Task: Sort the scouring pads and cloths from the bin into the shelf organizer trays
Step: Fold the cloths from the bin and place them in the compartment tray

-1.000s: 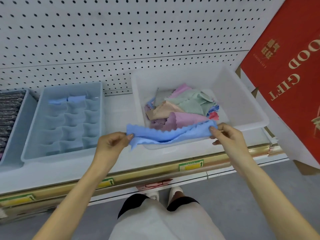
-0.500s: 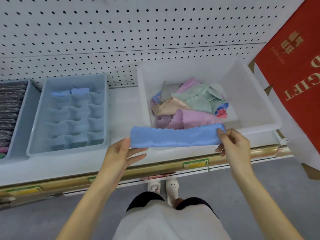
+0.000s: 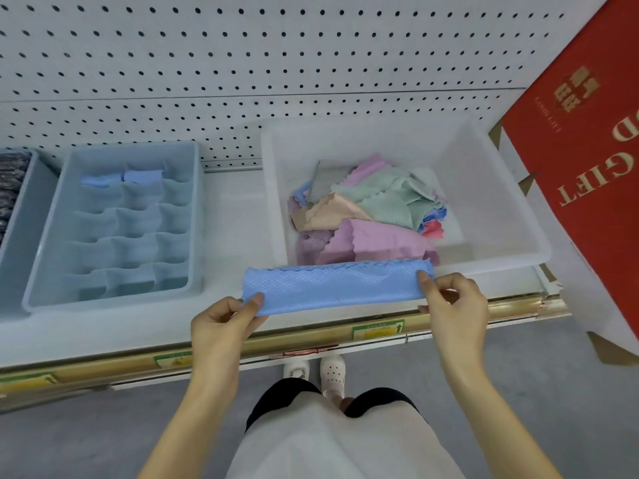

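A blue cloth, folded into a long flat strip, lies stretched between my hands over the shelf's front, just in front of the white bin. My left hand pinches its left end, my right hand pinches its right end. Inside the bin sits a heap of pink, green, beige and purple cloths. To the left stands a pale blue divided organizer tray; two folded blue cloths fill its back cells.
A second tray at the far left holds dark grey scouring pads. Pegboard backs the shelf. A red gift box leans at the right. The shelf's gold front rail runs below my hands.
The loosely draped blue cloth has been folded over into a neat narrow strip. My left hand went from an open palm under the cloth's end to pinching it.
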A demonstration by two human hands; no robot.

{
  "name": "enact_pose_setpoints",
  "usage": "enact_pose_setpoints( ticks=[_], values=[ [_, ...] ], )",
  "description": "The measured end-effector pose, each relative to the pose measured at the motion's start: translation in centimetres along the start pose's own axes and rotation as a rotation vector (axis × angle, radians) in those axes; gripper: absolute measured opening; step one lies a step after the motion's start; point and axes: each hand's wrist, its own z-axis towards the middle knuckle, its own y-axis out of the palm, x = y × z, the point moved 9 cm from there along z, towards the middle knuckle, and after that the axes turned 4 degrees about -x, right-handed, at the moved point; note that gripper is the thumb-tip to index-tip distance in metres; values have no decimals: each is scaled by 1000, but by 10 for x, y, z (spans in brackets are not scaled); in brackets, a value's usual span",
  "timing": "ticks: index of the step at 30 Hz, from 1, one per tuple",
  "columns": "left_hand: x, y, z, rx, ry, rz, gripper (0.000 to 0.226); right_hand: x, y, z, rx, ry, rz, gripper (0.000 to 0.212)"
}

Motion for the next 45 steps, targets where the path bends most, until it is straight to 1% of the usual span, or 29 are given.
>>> enact_pose_setpoints(
  ticks=[2,6,9,13,19,21,23,25,27,29,32,34,37,40,42,43,45],
  values=[
    [1,0,0,21,34,5,36,8,1,-1,10,69,63,27],
    [7,-3,3,62,117,42,30,17,5,-5,34,226,287,29],
    [12,-3,2,90,160,64,27,21,8,-6,43,293,385,30],
    [11,-2,-1,108,156,101,27,17,5,-6,84,275,369,30],
    [5,-6,-6,162,150,63,29,16,4,-10,139,222,325,32],
    [3,-7,-6,158,147,60,25,11,2,-10,149,190,290,31],
    [4,-6,-2,99,127,120,22,-1,-4,-10,158,111,220,29],
    [9,-2,3,-2,135,224,36,-23,-10,-8,114,-36,134,28],
    [21,-3,6,-64,183,359,41,-53,-9,-4,-11,-237,73,25],
    [31,-6,8,-96,209,459,36,-90,-6,-1,-138,-472,41,21],
    [38,-1,9,-224,173,469,34,-156,-4,1,-280,-788,37,19],
    [50,9,7,-288,202,437,41,-204,-7,-1,-344,-933,61,17],
    [75,30,2,-308,327,427,53,-273,-16,-5,-436,-1052,74,17],
    [102,64,-3,-405,452,422,69,-330,-27,-16,-560,-1141,60,23],
    [135,86,-7,-451,567,432,82,-358,-29,-25,-659,-1190,10,27],
    [155,100,-13,-504,626,414,87,-368,-29,-29,-698,-1208,-27,26],
    [193,136,-35,-702,729,332,93,-383,-28,-34,-751,-1236,-104,21]
  ],
)
